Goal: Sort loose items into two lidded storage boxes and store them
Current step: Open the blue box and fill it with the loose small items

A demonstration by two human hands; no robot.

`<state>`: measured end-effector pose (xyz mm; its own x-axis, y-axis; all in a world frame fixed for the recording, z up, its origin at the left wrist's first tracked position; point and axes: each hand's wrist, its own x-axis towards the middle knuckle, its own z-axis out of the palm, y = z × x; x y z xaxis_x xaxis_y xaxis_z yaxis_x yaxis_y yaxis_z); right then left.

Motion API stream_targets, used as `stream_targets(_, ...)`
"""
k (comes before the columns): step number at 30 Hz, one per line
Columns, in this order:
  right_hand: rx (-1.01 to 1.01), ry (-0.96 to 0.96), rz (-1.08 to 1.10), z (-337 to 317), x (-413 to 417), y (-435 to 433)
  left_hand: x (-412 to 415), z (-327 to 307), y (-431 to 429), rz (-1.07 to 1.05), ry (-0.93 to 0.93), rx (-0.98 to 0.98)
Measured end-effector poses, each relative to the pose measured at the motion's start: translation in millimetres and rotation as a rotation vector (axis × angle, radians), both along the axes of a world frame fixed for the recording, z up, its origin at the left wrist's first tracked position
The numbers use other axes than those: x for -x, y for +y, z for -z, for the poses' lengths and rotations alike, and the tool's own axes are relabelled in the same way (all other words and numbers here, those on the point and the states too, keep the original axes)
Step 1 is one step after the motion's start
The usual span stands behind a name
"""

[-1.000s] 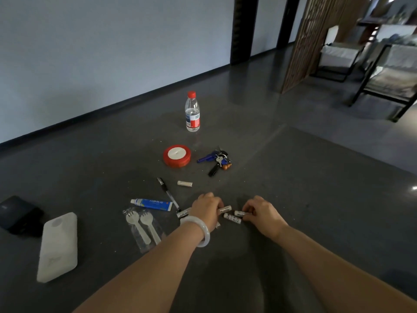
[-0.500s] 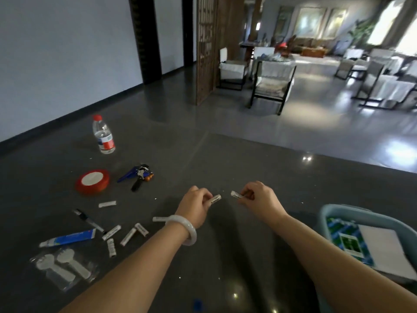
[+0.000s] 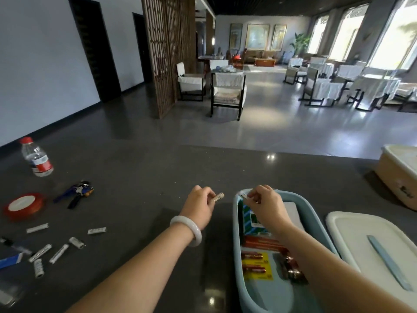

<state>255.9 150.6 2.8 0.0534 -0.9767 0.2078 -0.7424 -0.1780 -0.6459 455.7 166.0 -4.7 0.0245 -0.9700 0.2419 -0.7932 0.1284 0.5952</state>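
My left hand (image 3: 199, 206) pinches a white battery (image 3: 218, 197) just left of the open light-blue box (image 3: 239, 256). Above that box's far end, my right hand (image 3: 265, 203) pinches another white battery (image 3: 244, 196). Inside the box lie packs of red batteries (image 3: 256, 265), a green-and-white packet (image 3: 249, 219) and white paper. The box's white lid (image 3: 370, 242) lies to the right, blue handle up. A beige box with a white lid (image 3: 399, 172) stands at the far right. Several loose white batteries (image 3: 58, 253) lie on the dark table at the left.
On the left of the table are a water bottle (image 3: 37, 158), a red tape roll (image 3: 22, 205), a bunch of keys (image 3: 76, 193), a blue tube (image 3: 10, 260) and a pen (image 3: 13, 245). Chairs and tables fill the room beyond the table's far edge.
Both hands lifted a battery each off the table and carried them right; my view swung right with them. My right hand now hangs over the blue box.
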Motion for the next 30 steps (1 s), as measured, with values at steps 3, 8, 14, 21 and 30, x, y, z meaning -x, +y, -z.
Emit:
stream_targets(3,0.008,0.005,0.112,7,35,4,27,-3,4,-0.006,-0.003,0.018)
stream_targets(8,-0.124,0.003,0.264,25,60,-2,60,4,9,-0.031,0.089,0.001)
stream_targets(14,-0.236,0.003,0.341,44,57,-16,69,14,5,-0.039,0.108,-0.004)
stream_targets(21,-0.251,-0.168,0.328,51,57,-21,65,21,-6,-0.008,0.088,0.021)
stream_targets(30,-0.229,-0.253,0.301,56,59,-9,63,21,-6,0.025,0.098,0.029)
